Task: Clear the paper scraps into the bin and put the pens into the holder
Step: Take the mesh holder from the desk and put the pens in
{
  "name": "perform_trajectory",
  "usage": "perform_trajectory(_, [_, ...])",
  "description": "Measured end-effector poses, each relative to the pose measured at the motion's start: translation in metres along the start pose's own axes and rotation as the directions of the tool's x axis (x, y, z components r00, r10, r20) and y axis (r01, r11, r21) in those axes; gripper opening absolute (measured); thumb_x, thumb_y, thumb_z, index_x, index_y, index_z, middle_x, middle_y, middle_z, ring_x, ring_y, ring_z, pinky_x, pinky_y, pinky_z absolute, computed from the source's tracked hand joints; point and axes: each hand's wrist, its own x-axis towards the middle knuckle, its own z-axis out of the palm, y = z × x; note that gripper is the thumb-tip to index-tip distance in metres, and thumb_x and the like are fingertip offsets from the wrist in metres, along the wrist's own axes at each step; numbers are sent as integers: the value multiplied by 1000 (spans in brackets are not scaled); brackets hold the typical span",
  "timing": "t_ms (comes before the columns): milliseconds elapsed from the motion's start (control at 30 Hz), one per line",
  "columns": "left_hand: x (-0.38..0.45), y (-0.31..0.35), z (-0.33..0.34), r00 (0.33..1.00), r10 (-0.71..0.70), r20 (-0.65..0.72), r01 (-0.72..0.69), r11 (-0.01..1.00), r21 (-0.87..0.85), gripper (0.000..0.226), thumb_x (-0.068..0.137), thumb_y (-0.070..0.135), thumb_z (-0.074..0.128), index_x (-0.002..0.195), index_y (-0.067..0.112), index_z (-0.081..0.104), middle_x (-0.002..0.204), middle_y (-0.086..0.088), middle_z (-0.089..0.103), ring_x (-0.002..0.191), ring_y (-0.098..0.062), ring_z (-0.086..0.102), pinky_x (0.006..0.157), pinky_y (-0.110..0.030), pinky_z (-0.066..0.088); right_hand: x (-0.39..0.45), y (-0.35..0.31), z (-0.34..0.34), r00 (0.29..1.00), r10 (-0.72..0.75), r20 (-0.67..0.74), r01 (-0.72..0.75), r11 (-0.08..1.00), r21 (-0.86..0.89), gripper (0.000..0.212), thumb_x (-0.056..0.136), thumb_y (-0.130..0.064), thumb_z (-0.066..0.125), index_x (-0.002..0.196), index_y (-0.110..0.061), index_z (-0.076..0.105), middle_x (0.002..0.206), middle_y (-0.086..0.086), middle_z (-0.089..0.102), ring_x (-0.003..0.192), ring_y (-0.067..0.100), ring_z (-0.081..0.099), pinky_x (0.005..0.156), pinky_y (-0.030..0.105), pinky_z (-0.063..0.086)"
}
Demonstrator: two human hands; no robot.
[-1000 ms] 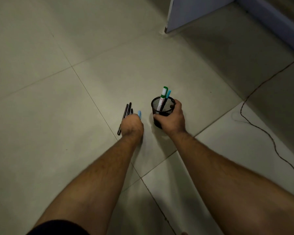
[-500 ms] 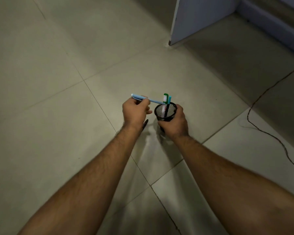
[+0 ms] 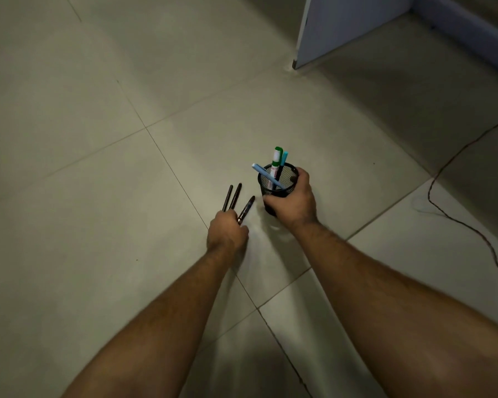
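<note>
Three black pens (image 3: 236, 201) being gripped by left hand (image 3: 227, 232) beside holder (image 3: 277, 186); right hand (image 3: 295, 201) clasping holder; keeping tips bunched, aiming down.

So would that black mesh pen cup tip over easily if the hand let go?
Probably. The mesh holder looks light, and the green marker and blue pen stick out above its rim, leaning. The right hand gripping it suggests it needs steadying.

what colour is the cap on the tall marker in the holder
Green, on a white-bodied marker standing in the black mesh holder; the head view, the only one, shows it.
</note>
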Motion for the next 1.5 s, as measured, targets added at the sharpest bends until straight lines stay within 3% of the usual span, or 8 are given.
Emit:
perform_trajectory(200, [-6, 8, 1, 999, 18, -30, -10, 972, 234, 22, 84, 23, 64, 103, 12, 69, 102, -8, 66, 92, -26, 65, 70, -35, 54, 2, 7, -2, 1000, -14, -6, 13, 999, -32, 86, 63, -19, 85, 136, -23, 41, 127, 0, 60, 110, 17, 60, 87, 22, 48])
perform_trajectory(500, [-8, 33, -70, 941, 125, -315, -238, 905, -352, 15, 72, 27, 63, 86, 23, 61, 83, 6, 66, 77, -18, 61, 68, -30, 50, 8, 3, -2, 991, -27, -128, 8, 989, -148, 83, 60, -26, 82, 133, -22, 44, 126, 3, 58, 114, 26, 58, 94, 36, 52])
perform_trajectory(700, [13, 44, -80, 867, 489, -92, -486, 872, 57, 23, 76, 19, 64, 98, 18, 64, 91, 3, 55, 86, -18, 56, 68, -28, 44, 3, -1, 14, 992, -125, -34, 115, 970, -212, 86, 59, -34, 76, 136, -26, 40, 125, 1, 59, 112, 26, 59, 90, 39, 54])
perform_trajectory(800, [20, 46, -78, 838, 542, -65, -545, 837, -39, 37, 77, 10, 65, 112, 19, 62, 97, 4, 52, 85, -12, 54, 71, -18, 44, 2, -1, 16, 990, -141, 4, 139, 966, -217, 90, 61, -35, 79, 139, -24, 37, 130, 3, 57, 114, 26, 58, 91, 39, 53])
perform_trajectory(1033, [10, 20, -48, 941, 213, -264, -321, 810, -491, 31, 72, 6, 59, 100, 20, 61, 87, -1, 56, 71, -15, 52, 66, -30, 47, 8, 4, 7, 996, -50, -68, 40, 990, -138, 84, 61, -35, 83, 133, -24, 42, 125, 1, 62, 110, 23, 62, 90, 32, 53])
perform_trajectory(1233, [3, -2, -1, 999, 30, -28, -26, 993, 117, 27, 90, 28, 58, 109, 9, 62, 112, -12, 60, 101, -31, 61, 80, -36, 51, 7, 14, 5, 998, -48, -48, 43, 994, -98, 83, 59, -35, 83, 131, -29, 42, 123, -4, 63, 107, 18, 63, 92, 33, 54])
perform_trajectory(1333, [4, 3, 5, 1000, 0, -30, 5, 986, 167, 21, 93, 14, 52, 109, 7, 62, 112, -14, 62, 100, -32, 63, 81, -38, 53, 10, 15, 5, 998, -54, -37, 51, 995, -90, 83, 60, -33, 84, 131, -28, 42, 124, -5, 63, 107, 17, 63, 92, 34, 55])
perform_trajectory(1500, [1, 15, -32, 975, 26, -219, -20, 999, 33, 26, 80, 33, 60, 93, 14, 70, 92, -6, 67, 85, -27, 63, 65, -31, 47, 14, 12, 6, 998, -41, -53, 37, 995, -88, 82, 60, -34, 84, 131, -27, 43, 124, -3, 62, 108, 18, 63, 92, 32, 55])
